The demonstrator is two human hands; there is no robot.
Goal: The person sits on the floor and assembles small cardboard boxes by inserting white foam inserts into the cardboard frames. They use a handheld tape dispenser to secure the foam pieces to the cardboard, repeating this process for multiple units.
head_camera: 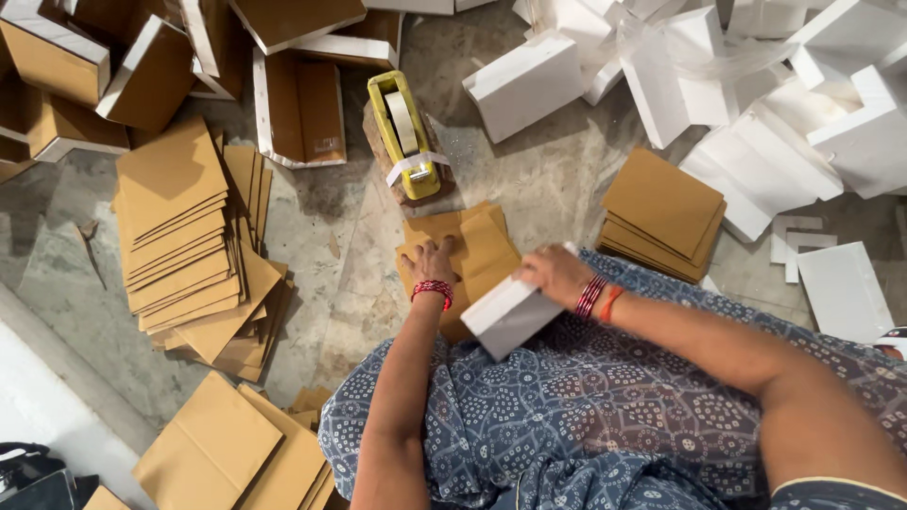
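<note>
1. White block [508, 314]: a rectangular white slab, tilted, held over the person's lap in front of the blue patterned cloth [567, 406].
2. Right hand [556, 275]: fingers closed over the upper edge of the white block, clamped on it; red thread bands circle the wrist.
3. Left hand [433, 262]: laid palm-down, fingers spread, on the flat brown cardboard sheet [482, 247] lying on the floor; it presses the sheet and grips nothing. A red beaded band sits at the wrist.
4. Tape dispenser [404, 134]: yellow, loaded with a pale roll, standing on the floor just beyond the cardboard sheet.
5. Small cardboard stack [661, 210]: neat pile of brown pieces, right of the sheet, near the right hand.
6. Large cardboard pile [194, 250]: fanned brown sheets, well to the left.
7. White block heap [756, 104]: many like blocks, upper right.
8. Open brown boxes [142, 66]: white-edged, jumbled at upper left.
9. Floor [331, 227]: grey, mottled stone.
</note>
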